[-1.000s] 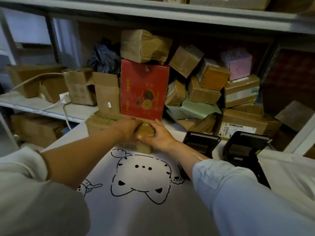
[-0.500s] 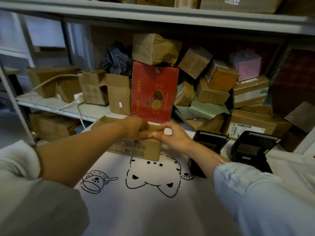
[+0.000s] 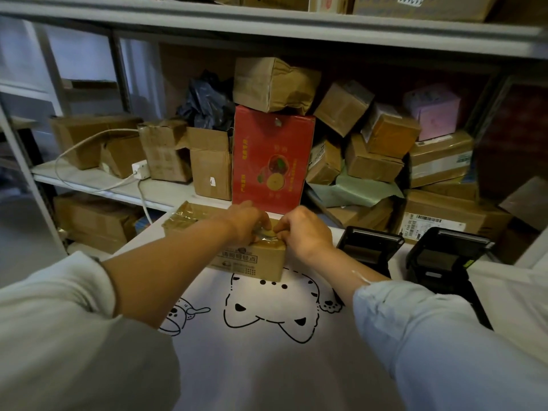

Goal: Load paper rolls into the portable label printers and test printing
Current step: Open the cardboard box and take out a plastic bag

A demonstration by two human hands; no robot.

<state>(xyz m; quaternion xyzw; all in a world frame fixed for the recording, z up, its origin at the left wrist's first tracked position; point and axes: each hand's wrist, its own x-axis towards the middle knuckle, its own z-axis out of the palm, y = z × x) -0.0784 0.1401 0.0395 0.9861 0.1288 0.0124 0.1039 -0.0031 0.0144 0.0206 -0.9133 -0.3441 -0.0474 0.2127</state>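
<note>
- Step in hand: a taped cardboard box (image 3: 237, 247), presumably holding the paper rolls, is being opened on the worktop (image 3: 267, 366).
- Left hand (image 3: 246, 222) and right hand (image 3: 305, 232) are pinched on its clear tape (image 3: 267, 234).
- Two label printers (image 3: 367, 247), lids open, stand just right.
- Next move, as judged: the tape must be peeled off.

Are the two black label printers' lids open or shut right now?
Open. Both printers show raised lids and exposed paper bays; no roll is visible inside.
</note>
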